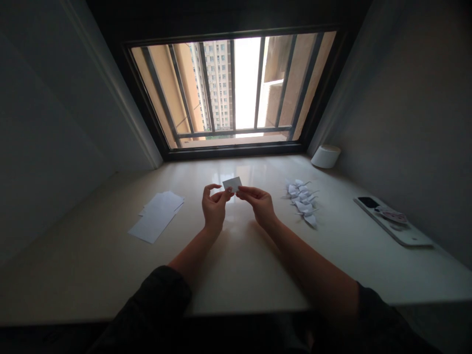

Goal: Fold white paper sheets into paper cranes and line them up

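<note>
A small folded piece of white paper [232, 184] is held up above the middle of the ledge. My left hand [214, 206] pinches its lower left edge with the thumb, its index finger bent and lifted off to the side. On the paper's lower right corner, my right hand [260, 202] closes thumb and fingers. To the right of my hands lies a cluster of several folded white paper cranes [304, 199]. Over on the left, flat sheets of white paper [157, 216] overlap in a loose pile.
The pale ledge [228, 280] ends at a front edge near my forearms. A phone [394, 221] lies near the right wall. At the back right corner stands a white roll-shaped object [326, 156]. Behind everything is a barred window [236, 147] with a dark frame.
</note>
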### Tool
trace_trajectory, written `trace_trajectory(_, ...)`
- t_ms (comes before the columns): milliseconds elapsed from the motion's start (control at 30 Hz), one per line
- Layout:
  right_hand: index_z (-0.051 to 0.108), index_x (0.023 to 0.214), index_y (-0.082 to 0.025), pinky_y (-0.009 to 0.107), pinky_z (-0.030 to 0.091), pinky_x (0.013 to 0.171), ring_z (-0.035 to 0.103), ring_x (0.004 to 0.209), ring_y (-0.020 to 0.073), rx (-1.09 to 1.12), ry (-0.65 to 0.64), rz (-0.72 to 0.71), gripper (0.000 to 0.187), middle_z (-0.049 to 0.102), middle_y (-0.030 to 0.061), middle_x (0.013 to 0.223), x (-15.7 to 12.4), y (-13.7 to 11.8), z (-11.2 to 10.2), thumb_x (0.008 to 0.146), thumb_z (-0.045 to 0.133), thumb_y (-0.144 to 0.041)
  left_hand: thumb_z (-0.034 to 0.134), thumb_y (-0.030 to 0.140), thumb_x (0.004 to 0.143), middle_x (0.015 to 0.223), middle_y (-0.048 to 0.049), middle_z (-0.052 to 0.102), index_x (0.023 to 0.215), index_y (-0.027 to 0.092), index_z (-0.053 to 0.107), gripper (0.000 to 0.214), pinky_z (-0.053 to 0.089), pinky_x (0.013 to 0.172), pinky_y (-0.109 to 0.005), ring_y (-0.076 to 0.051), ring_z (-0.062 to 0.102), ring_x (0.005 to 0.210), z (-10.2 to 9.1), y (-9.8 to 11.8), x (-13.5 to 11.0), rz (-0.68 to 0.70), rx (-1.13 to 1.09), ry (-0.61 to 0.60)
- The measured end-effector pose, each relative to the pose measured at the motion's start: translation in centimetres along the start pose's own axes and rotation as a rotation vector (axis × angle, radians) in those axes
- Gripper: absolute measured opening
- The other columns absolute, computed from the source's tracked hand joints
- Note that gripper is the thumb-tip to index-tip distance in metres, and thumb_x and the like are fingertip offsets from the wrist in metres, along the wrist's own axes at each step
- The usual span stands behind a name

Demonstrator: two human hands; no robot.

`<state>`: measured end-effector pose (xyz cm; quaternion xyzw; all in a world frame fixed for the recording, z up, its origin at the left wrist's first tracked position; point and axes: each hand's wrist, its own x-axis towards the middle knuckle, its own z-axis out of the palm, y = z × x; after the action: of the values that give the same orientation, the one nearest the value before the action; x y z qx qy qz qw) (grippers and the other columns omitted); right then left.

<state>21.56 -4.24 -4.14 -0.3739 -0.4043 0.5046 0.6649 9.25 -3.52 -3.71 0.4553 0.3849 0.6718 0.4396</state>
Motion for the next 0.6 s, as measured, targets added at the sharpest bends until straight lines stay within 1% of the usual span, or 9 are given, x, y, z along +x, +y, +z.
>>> trace_trajectory(100,0.072,0.082,-0.019,0.04,0.05,0.081,0.068,0.074,0.0213,0.005,0.002,0.003,0.029,0.073,0.0041,0.075,0.1,0.3,-0.1,0.056,0.078,-0.031,0.071,0.034,0.068,0.068,-0.0011,0.069,0.089,0.021,0.047,0.035,0.049,0.069,-0.029,-0.018,0.068,0.068,0.0,0.0,0.0,0.011,0.017,-0.044)
trace_trajectory(200,0.07,0.083,-0.02,0.037,0.05,0.082,0.068,0.076,0.0195,0.024,0.006,-0.005,0.029,0.073,0.0027,0.077,0.2,0.6,-0.2,0.056,0.079,-0.03,0.071,0.033,0.068,0.069,-0.0007,0.069,0.092,0.021,0.046,0.036,0.048,0.071,-0.029,-0.017,0.067,0.07,0.0,-0.2,0.0,0.025,0.041,-0.072)
trace_trajectory(300,0.067,0.081,-0.021,0.035,0.05,0.081,0.067,0.076,0.0181,0.057,0.005,-0.018,0.032,0.072,0.0008,0.078,0.3,0.9,-0.2,0.053,0.08,-0.028,0.072,0.031,0.067,0.069,-0.0003,0.069,0.092,0.022,0.044,0.039,0.048,0.072,-0.029,-0.017,0.067,0.071,0.0,-0.5,-0.2,0.017,0.041,-0.052)
trace_trajectory(400,0.065,0.08,-0.021,0.034,0.051,0.079,0.067,0.074,0.0175,0.079,0.009,-0.016,0.036,0.07,-0.0008,0.076,0.3,1.2,-0.1,0.049,0.082,-0.027,0.073,0.03,0.066,0.067,0.0009,0.068,0.086,0.022,0.04,0.04,0.049,0.07,-0.029,-0.015,0.066,0.067,0.1,-0.7,-0.4,-0.018,-0.011,-0.041)
trace_trajectory(600,0.062,0.077,-0.02,0.036,0.052,0.079,0.067,0.074,0.0192,0.071,0.066,0.014,0.036,0.071,0.0002,0.075,0.4,1.4,0.0,0.047,0.082,-0.029,0.074,0.032,0.064,0.068,0.0008,0.068,0.078,0.022,0.037,0.04,0.05,0.07,-0.03,-0.015,0.066,0.064,0.3,-0.8,-0.6,-0.048,-0.061,-0.063)
